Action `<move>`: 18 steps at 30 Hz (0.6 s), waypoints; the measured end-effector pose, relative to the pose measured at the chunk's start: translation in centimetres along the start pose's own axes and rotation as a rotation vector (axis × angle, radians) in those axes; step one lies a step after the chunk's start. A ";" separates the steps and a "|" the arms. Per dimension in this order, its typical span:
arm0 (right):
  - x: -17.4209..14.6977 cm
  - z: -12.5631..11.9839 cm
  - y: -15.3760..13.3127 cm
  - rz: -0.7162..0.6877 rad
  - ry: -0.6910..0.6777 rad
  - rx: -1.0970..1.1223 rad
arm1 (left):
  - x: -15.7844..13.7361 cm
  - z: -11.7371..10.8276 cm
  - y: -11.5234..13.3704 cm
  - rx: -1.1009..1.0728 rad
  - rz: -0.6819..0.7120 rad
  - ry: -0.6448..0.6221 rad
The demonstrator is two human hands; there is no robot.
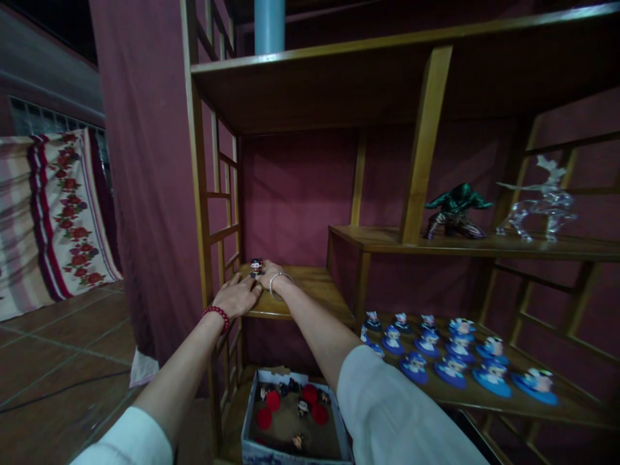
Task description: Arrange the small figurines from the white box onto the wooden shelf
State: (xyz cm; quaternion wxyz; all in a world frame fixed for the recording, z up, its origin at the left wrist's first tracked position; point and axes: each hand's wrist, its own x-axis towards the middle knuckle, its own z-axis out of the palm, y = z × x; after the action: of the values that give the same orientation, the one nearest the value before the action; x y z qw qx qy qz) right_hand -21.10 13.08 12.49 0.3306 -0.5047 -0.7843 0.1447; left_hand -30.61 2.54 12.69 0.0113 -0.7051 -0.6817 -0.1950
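Observation:
A small dark-haired figurine [256,266] stands upright at the left end of the wooden middle shelf [310,294]. My right hand [272,276], with a pale bracelet at the wrist, has its fingers closed around the right side of the figurine; the fingertips are partly hidden. Just to the left, my left hand [238,297] lies palm down at the shelf's front edge, fingers stretched out and near the figurine's base. A red bead bracelet [216,316] circles that wrist.
Below sits an open box [248,420] with several small figures and red discs [272,401]. Several blue-based figurines [453,369] stand on the lower right shelf. A green figure [458,210] and a clear deer ornament [542,205] stand higher. A wooden lattice [217,194] borders the left side.

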 end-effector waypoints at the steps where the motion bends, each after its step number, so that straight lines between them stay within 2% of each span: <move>1: -0.1 -0.1 -0.1 0.007 -0.001 -0.005 | 0.0 0.0 0.1 0.005 -0.001 -0.002; 11: -1.3 -1.3 0.2 0.035 -0.004 0.055 | -0.5 -0.2 0.3 0.063 0.009 0.015; 18: -3.0 -2.1 0.3 0.043 -0.011 0.061 | -1.0 -0.1 0.6 0.151 0.015 0.121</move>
State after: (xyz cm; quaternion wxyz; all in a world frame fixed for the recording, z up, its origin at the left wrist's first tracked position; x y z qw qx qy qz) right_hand -18.68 10.28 12.81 0.3382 -0.5103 -0.7703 0.1782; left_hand -30.05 1.51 12.64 0.1070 -0.6942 -0.6873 -0.1849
